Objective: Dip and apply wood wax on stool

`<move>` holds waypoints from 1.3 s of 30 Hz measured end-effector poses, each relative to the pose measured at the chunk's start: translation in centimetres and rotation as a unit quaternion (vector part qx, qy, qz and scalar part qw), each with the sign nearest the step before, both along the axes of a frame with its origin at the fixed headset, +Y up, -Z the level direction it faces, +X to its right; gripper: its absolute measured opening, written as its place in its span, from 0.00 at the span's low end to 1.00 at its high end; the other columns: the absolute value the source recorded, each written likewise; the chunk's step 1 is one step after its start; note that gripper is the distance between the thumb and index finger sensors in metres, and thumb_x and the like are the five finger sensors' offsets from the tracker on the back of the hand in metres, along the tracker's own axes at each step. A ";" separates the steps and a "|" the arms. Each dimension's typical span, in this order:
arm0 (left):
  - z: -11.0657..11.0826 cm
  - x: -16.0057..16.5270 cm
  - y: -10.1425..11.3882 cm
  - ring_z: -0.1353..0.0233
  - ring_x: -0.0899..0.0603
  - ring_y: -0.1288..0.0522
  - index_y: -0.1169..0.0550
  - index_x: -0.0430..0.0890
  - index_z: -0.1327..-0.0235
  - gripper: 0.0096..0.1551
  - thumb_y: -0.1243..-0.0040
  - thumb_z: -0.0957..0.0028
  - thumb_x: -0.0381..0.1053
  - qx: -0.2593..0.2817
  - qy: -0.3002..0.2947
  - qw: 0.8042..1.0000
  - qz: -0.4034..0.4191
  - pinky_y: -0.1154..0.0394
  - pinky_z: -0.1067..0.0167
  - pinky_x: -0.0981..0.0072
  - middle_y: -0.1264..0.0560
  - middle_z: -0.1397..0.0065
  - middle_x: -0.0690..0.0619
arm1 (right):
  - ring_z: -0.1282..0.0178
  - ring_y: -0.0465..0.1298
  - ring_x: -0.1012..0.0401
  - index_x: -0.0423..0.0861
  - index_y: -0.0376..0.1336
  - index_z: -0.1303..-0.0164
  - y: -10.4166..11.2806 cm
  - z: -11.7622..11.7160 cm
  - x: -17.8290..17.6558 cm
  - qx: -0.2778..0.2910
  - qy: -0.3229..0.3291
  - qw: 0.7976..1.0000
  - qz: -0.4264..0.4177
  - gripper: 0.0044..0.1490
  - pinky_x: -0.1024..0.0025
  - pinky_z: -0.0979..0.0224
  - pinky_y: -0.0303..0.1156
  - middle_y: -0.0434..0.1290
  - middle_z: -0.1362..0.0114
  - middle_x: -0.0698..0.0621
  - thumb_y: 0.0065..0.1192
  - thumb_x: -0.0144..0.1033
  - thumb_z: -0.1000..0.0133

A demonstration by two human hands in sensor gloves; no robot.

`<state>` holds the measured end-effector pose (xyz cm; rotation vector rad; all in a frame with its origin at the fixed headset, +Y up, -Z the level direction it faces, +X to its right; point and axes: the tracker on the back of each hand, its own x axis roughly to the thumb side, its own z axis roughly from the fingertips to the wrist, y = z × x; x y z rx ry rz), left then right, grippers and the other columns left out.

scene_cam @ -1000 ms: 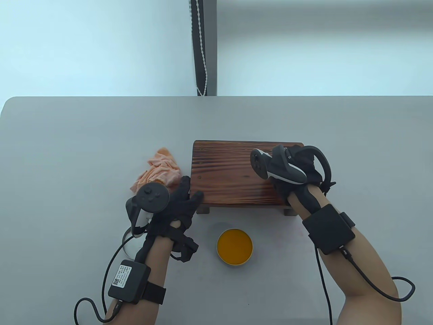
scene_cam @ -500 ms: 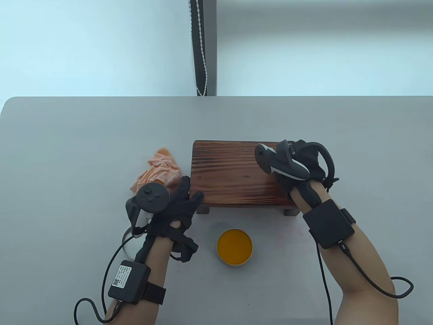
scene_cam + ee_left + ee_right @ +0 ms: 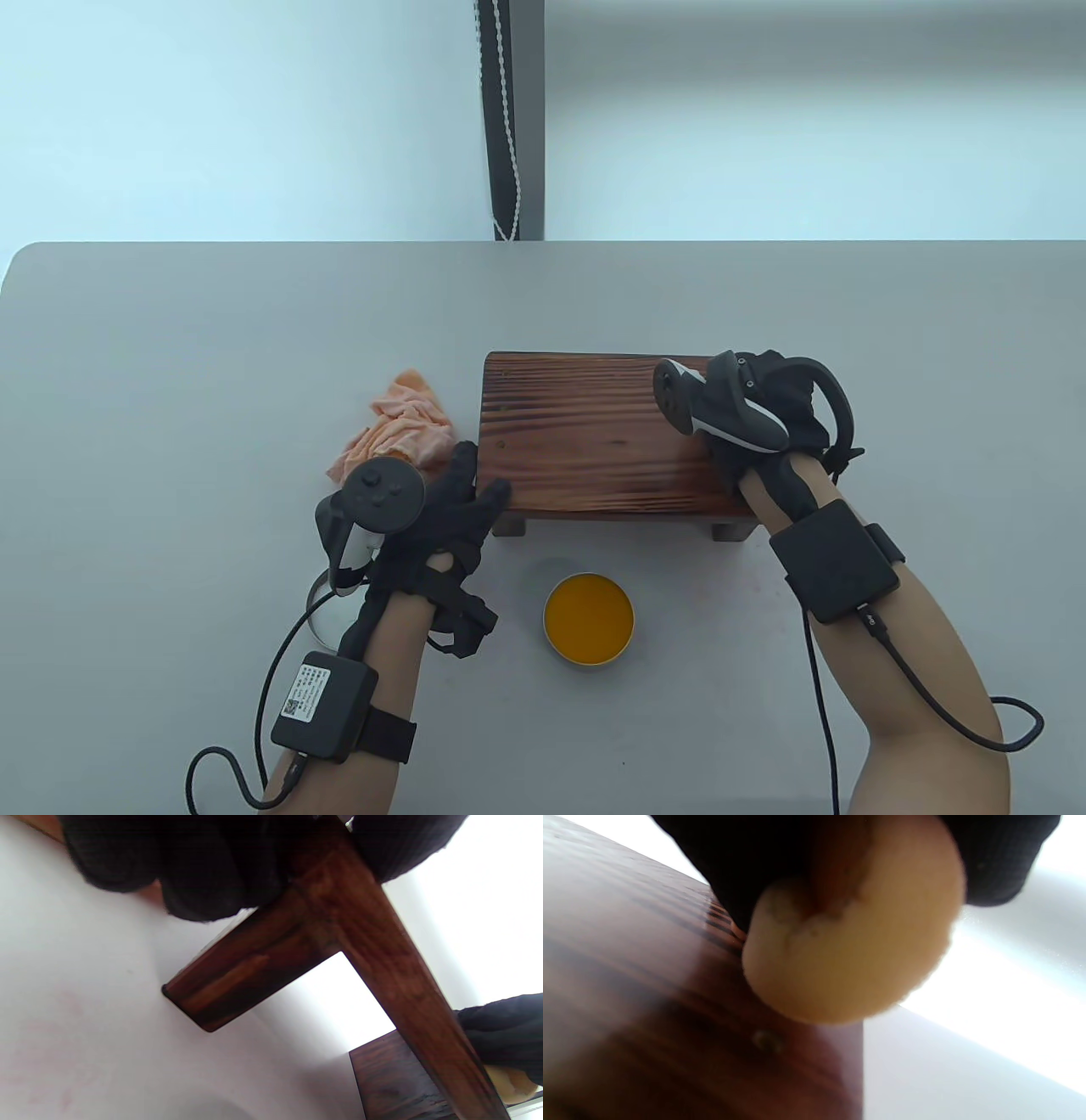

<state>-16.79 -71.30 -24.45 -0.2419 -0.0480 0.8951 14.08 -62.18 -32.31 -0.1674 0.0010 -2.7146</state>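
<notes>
At right fingers (image 3: 992, 861): pinched on a round pale applicator pad (image 3: 852, 955), pad face down against the stool (image 3: 594, 433) top, near its far right corner. Right hand (image 3: 764, 407) shifted rightward along the grain over the last second, from mid-right of the top toward the right edge. Reads as a wax stroke in progress; right end of the top about covered, left half likely still to do. Can't tell how much wax remains on the pad; blurred in the right wrist view.

Left fingers (image 3: 203, 878) curled over the stool's near left corner, thumb on top, bracing it. Left hand (image 3: 441, 518) unmoved since a second ago.

Wax tin (image 3: 589, 618) open on the tabletop (image 3: 170, 382), just in front of the stool, between both forearms, orange wax exposed. Short reach for a re-dip.

Crumpled orange cloth (image 3: 397, 424) just left of the stool, beyond the left hand. Metal lid (image 3: 318, 607), probably the tin's, partly hidden under the left wrist. Nothing blocking the stool top except the left thumb at its corner; stroke to the left needs that grip shifted.
</notes>
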 end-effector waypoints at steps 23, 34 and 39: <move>0.0 0.0 0.0 0.45 0.33 0.18 0.40 0.29 0.15 0.52 0.39 0.38 0.61 0.001 -0.001 1.000 -0.001 0.24 0.44 0.28 0.20 0.38 0.34 | 0.50 0.86 0.43 0.48 0.78 0.40 0.0 0.5 0.5 0.007 -0.004 1.000 -0.019 0.23 0.35 0.40 0.79 0.84 0.44 0.34 0.81 0.31 0.47; 0.0 0.0 0.0 0.45 0.33 0.18 0.40 0.28 0.15 0.52 0.39 0.38 0.61 0.006 0.000 1.000 -0.008 0.24 0.45 0.28 0.20 0.39 0.34 | 0.50 0.86 0.43 0.47 0.78 0.40 0.1 1.6 1.3 0.004 -0.003 0.999 -0.044 0.24 0.35 0.40 0.79 0.84 0.44 0.34 0.81 0.31 0.47; 0.0 0.0 0.0 0.45 0.33 0.18 0.40 0.29 0.15 0.52 0.39 0.38 0.61 0.004 0.000 1.000 -0.008 0.23 0.45 0.28 0.20 0.39 0.34 | 0.50 0.86 0.43 0.47 0.77 0.39 0.0 0.3 3.1 0.014 -0.044 0.998 -0.044 0.24 0.36 0.40 0.79 0.84 0.44 0.34 0.80 0.31 0.47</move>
